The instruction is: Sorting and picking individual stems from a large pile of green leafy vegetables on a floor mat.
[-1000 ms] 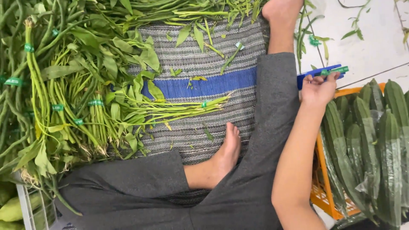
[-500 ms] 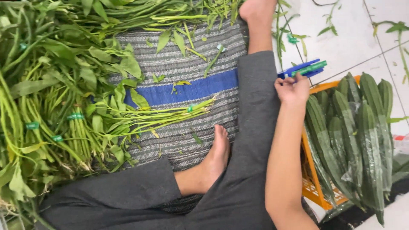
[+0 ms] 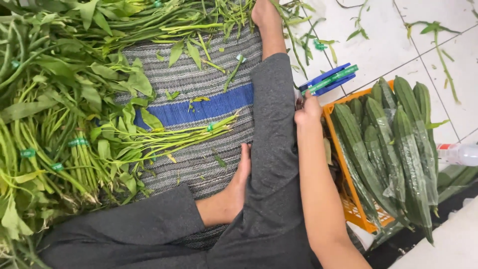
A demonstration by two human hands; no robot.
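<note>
- At the far left lie many bundles of leafy green stems (image 3: 55, 149), and several of them already have a green tape band (image 3: 75, 142) around the stalks.
- Next to them, one thin bundle (image 3: 174, 139) lies across the striped grey mat (image 3: 199, 79) with its blue stripe, and it also has a green band near its tip.
- Loose stems and single leaves are scattered at the top of the mat, so I judge that part of the greens is tied and part is not yet tied.
- The person sits on the mat in grey trousers (image 3: 269, 189), with one bare foot (image 3: 234, 189) tucked in and the other foot (image 3: 264, 15) stretched to the top edge.
- The left hand is not visible in this view, so I cannot tell its grip.
- The right hand (image 3: 307, 110) is at the near corner of the orange crate (image 3: 356, 211); its fingers are curled together around the end of a blue tape tool (image 3: 329, 79) with green tape on it.
- The tool points up and to the right, above the crate corner and over the floor.
- The crate is full of long ridged green gourds (image 3: 393, 144) wrapped in clear film.
- The floor is white tiles (image 3: 378, 45) with some dropped stems, and a clear plastic bottle (image 3: 460, 153) lies at the right edge.
</note>
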